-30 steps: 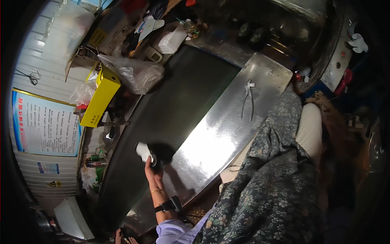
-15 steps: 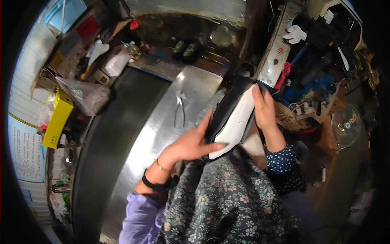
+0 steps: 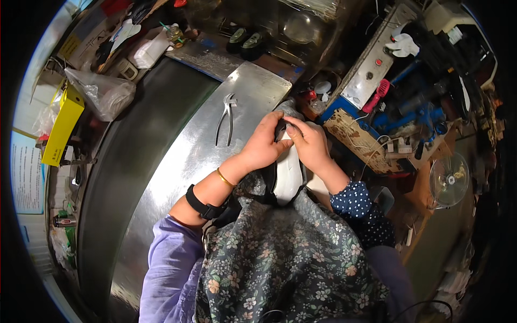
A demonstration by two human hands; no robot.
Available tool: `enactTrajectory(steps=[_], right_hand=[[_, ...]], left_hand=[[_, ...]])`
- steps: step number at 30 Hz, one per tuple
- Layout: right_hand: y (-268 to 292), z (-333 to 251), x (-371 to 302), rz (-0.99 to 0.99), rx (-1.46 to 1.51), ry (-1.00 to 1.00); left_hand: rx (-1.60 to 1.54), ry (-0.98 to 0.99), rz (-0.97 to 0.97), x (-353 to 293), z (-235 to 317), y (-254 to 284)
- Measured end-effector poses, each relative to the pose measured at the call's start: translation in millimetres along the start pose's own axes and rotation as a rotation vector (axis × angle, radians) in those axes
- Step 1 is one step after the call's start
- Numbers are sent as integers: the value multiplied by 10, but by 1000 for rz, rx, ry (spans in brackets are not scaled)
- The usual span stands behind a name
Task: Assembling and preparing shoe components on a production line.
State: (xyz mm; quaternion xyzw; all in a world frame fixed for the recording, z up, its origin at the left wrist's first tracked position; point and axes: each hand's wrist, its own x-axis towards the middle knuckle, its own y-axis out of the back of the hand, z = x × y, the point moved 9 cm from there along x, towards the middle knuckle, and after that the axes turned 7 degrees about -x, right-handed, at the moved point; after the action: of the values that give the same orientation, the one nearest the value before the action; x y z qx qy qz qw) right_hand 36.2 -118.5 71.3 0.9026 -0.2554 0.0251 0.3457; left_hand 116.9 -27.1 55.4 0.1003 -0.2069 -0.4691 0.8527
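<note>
Brings left hand [image 3: 262, 145] and right hand [image 3: 312, 146] together at the upper end of the shoe [image 3: 289, 175], well apart on it half a second ago. Holds the black shoe white bottom up at the centre of the frame, just above the flowered apron [image 3: 293, 258] in view, with both hands clamped on that end, thumbs on the white and some fingertips hidden. Has pliers [image 3: 230, 106] lying on the shiny metal table [image 3: 175, 164] in the upper middle of the frame, with a yellow box [image 3: 64, 126] at left.
</note>
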Motion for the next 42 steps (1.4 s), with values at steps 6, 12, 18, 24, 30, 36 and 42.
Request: enactTrajectory(steps=[6,12,18,24,30,36,42], right_hand=[[-119,216,-13,109,120,-12],[-418,714,-568,-25,317,-306],[-105,800,-688,-7,590,-488],[-683,903,-585,-182,352,-698],[-650,541,-267,-222,-713,21],[-351,208,-73,-285,-538,-6],[-341,344,-746,-400,70,-169]], left_hand=[[49,6,11,38,-65,0],[191,93,68,213,-245,170],[-792,516,-28,4,-620,-106],[-859,533,63,-139,-857,-94],[-790,524,16,4,-882,-87],[-681,616,-74,66,-907,-144],[-1092,548,-163,57,-783,-194]])
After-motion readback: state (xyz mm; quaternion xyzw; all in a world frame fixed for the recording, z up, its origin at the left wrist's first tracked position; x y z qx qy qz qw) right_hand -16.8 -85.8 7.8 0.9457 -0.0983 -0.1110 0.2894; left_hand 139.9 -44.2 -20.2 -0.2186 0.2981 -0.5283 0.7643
